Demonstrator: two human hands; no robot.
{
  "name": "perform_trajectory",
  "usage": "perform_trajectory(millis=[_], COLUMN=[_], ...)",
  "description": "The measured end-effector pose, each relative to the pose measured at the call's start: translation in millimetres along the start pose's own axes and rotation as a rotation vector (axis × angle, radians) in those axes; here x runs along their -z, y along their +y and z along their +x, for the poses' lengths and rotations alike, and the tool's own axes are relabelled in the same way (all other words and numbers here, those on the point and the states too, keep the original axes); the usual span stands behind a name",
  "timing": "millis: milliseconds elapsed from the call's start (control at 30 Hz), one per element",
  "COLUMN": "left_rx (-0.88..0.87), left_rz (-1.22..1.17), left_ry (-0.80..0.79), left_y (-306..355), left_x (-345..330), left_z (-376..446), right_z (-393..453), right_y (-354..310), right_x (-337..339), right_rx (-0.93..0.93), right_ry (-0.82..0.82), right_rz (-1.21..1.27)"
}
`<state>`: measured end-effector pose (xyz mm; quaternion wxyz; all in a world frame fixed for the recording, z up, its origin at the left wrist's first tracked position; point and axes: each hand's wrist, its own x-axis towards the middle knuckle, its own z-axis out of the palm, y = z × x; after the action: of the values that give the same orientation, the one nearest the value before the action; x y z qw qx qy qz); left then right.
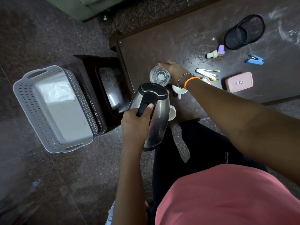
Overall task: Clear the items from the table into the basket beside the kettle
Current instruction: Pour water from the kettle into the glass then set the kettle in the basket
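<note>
My left hand (136, 120) grips the black handle of a steel kettle (154, 114), held in the air over the table's near left corner. My right hand (172, 70) curls round the far side of a clear glass (159, 76) standing on the dark table (162, 46). A grey perforated basket (55, 109) sits to the left on a dark stool (107, 88), with only a pale liner inside. Two white cups (178, 91) (172, 112) stand partly hidden behind my right wrist and the kettle.
Farther right on the table lie a white stapler with pens (206, 73), a pink box (239, 82), a blue stapler (254, 59), a purple stamp (220, 50) next to a white stamp (211, 54), and a black mesh cup (244, 32) on its side. Dark stone floor surrounds the table.
</note>
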<state>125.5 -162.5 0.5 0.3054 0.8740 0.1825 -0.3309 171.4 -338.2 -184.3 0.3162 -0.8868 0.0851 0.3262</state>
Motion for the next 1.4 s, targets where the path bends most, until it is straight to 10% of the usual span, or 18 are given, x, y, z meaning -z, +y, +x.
perform_trajectory(millis=[1000,1400], left_rx=[0.032,-0.045], left_rz=[0.135,-0.256], left_ry=[0.068,0.234], left_y=[-29.3,-93.8], left_x=[-4.6,2.6], left_z=[-6.6,-20.1], right_z=[-0.7,-8.8], right_y=[0.0,-5.3], right_x=[1.4,1.0], right_rx=[-0.006,-0.059], right_ry=[-0.013,0.004], right_rz=[0.023,-0.112])
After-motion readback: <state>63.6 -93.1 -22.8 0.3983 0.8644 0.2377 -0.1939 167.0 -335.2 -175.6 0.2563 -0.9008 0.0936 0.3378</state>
